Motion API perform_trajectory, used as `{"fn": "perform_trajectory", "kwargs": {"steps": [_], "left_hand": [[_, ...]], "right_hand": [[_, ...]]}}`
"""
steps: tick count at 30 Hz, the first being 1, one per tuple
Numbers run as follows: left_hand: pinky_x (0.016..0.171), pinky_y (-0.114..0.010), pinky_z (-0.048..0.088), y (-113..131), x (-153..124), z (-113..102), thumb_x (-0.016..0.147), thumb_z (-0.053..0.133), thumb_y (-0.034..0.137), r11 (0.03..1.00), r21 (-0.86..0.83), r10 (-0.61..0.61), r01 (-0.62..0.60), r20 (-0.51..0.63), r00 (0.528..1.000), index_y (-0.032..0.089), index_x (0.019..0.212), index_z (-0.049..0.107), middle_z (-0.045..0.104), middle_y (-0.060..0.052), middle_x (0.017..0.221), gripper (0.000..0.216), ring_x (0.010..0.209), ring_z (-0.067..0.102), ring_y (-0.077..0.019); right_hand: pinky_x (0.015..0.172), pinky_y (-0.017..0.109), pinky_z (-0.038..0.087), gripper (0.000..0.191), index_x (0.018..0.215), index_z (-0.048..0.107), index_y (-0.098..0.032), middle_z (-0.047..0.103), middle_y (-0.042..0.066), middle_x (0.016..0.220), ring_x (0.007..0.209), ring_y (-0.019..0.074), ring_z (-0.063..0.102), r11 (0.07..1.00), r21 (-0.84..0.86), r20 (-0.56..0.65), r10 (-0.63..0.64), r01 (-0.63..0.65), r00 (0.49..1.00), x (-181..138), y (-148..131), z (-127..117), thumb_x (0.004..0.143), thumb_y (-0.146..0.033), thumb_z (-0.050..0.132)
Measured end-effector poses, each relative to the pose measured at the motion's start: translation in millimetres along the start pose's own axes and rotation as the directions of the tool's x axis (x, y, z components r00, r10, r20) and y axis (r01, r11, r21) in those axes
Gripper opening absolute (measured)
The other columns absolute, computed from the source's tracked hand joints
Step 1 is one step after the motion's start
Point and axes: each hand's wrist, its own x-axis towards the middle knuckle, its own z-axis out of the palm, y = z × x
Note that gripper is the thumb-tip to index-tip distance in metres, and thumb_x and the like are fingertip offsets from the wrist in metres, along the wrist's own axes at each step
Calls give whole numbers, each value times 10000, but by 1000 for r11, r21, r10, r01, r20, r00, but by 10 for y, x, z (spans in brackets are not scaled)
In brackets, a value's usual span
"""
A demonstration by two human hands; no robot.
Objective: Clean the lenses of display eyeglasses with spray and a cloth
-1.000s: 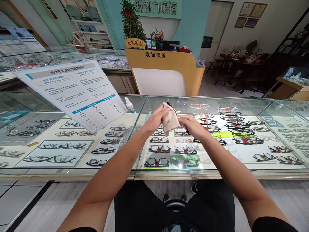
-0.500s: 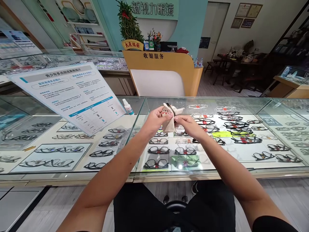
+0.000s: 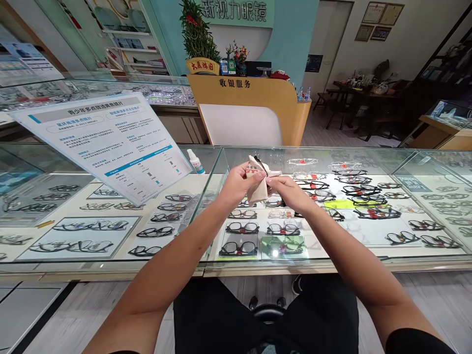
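Observation:
Above the glass counter, a beige cloth point(image 3: 258, 193) with red and dark print is bunched between my two hands. My left hand point(image 3: 238, 186) pinches it from the left, thumb on top. From the right, my right hand point(image 3: 289, 191) has its thumb and fingers closed on the cloth's edge. Dark slim parts, like pieces of an eyeglass frame point(image 3: 257, 160), stick out at the cloth's top; the cloth and fingers hide the rest. A white spray bottle point(image 3: 195, 162) with a blue-and-red label stands on the counter, left of my left hand.
Rows of eyeglasses point(image 3: 242, 227) lie inside the glass display case point(image 3: 295, 265) under my arms. A large printed sheet point(image 3: 110, 142) stands tilted at the left. Beyond the counter are a yellow-and-white cashier desk point(image 3: 247, 91) and a potted plant point(image 3: 199, 34).
The cloth has shifted slightly between my fingers, and its print is partly turned. Both hands keep nearly the same place and grip.

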Motion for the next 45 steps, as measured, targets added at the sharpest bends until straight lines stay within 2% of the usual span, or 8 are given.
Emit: {"fn": "perform_trajectory", "kwargs": {"steps": [5,9,13,18,23,27,35,45], "left_hand": [[585,-272,425,-81,5,29,752,910,776,993,40,118,-115,-109,987,186,846,697,650,10,698,635,615,548,-126],[567,-290,438,-84,61,-48,818,800,860,997,12,77,-77,-30,997,187,778,678,664,-14,663,685,586,573,-141],[621,-272,516,-5,90,-114,687,1016,660,997,-71,-17,26,133,991,174,949,741,731,-8,750,617,642,658,-145],[608,-281,521,-20,114,-125,740,992,654,988,-153,-15,34,120,993,173,972,747,718,-14,746,587,632,646,-148],[642,-303,531,-100,158,-178,762,950,715,991,-126,-29,43,108,994,174,920,741,708,-31,747,601,674,648,-171],[615,-290,481,-102,115,-167,777,922,744,991,-74,-98,113,176,980,167,944,723,688,-27,760,633,652,612,-157],[757,-302,505,-89,11,-42,823,864,781,985,16,-166,171,346,923,142,957,718,702,-39,804,669,778,659,-181],[632,-257,459,-133,-29,99,752,891,815,991,-44,-110,124,237,965,166,777,655,633,7,673,691,618,558,-120]], "right_hand": [[839,349,528,505,746,778,-211,773,58,869,846,215,658,1000,-22,51,-7,8,999,2,-9,42,933,-674,708],[870,362,525,529,757,786,-219,773,58,862,838,215,649,999,-21,16,-39,40,999,11,1,22,944,-703,686],[857,352,490,508,810,801,-217,730,36,800,823,208,624,999,32,-77,-27,30,997,15,30,-33,949,-696,702],[900,358,480,521,872,834,-224,716,39,842,876,223,611,998,-2,-119,-59,59,991,10,23,-92,983,-706,673],[1055,376,473,537,899,858,-238,656,67,1092,1086,247,611,973,-110,-290,-228,205,929,11,-25,-157,1048,-686,601],[1155,408,443,521,959,889,-258,601,67,1113,1185,263,597,958,-159,-379,-284,240,881,20,-18,-182,1058,-683,604],[1200,431,427,551,1069,925,-294,631,72,1151,1259,275,604,960,-140,-320,-276,243,907,36,57,-114,1036,-748,616],[1167,430,453,643,1137,923,-265,640,65,1066,1176,262,609,963,-96,-264,-268,251,927,76,134,-27,997,-814,620]]}}
